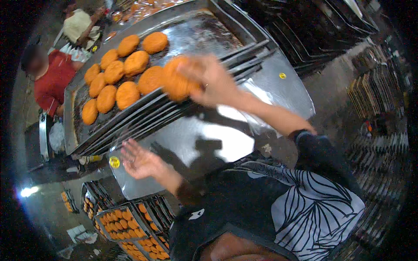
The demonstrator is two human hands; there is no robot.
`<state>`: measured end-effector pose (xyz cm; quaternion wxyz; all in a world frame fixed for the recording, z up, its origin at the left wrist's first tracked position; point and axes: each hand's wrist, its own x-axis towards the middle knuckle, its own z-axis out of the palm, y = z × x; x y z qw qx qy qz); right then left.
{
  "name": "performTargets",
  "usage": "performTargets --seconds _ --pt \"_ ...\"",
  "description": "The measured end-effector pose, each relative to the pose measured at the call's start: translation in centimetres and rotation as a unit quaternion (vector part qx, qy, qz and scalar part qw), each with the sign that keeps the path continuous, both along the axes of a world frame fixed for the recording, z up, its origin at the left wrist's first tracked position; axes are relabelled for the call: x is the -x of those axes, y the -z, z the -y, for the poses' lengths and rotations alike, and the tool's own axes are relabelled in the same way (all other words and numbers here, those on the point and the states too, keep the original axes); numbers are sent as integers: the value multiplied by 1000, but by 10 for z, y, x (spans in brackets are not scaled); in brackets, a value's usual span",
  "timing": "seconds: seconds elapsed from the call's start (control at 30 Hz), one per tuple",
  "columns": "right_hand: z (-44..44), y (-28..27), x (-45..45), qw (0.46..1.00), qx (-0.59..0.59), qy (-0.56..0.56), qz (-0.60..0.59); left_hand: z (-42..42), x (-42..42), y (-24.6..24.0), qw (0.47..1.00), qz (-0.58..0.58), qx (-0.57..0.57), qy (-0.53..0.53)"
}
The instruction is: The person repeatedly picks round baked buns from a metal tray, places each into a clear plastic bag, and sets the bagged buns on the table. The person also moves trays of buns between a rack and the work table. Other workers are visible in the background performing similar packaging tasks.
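Note:
My right hand grips a round, orange-brown baked bun, blurred by motion, above the front edge of the top metal baking tray. Several similar buns lie in rows over the left part of that tray. One bun sits right beside the held one. The tray tops a stack of dark trays on a shiny metal table. Lower left, my left hand is held palm up over the table's left end, its fingers spread and nothing in it.
Racks of bun-filled trays stand at the lower left. A person in a red shirt is beyond the tray's left end, and another person is farther back. Stacked dark trays stand upper right, with more trays along the right.

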<state>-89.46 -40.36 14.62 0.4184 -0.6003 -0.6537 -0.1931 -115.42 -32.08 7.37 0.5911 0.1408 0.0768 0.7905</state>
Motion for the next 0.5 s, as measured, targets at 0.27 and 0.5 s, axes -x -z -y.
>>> performTargets --seconds 0.27,0.5 --pt "96 51 22 992 29 18 -123 93 -150 7 935 -280 -37 217" --pt "123 46 -1 964 137 101 -206 127 -193 -18 823 -10 -32 567"
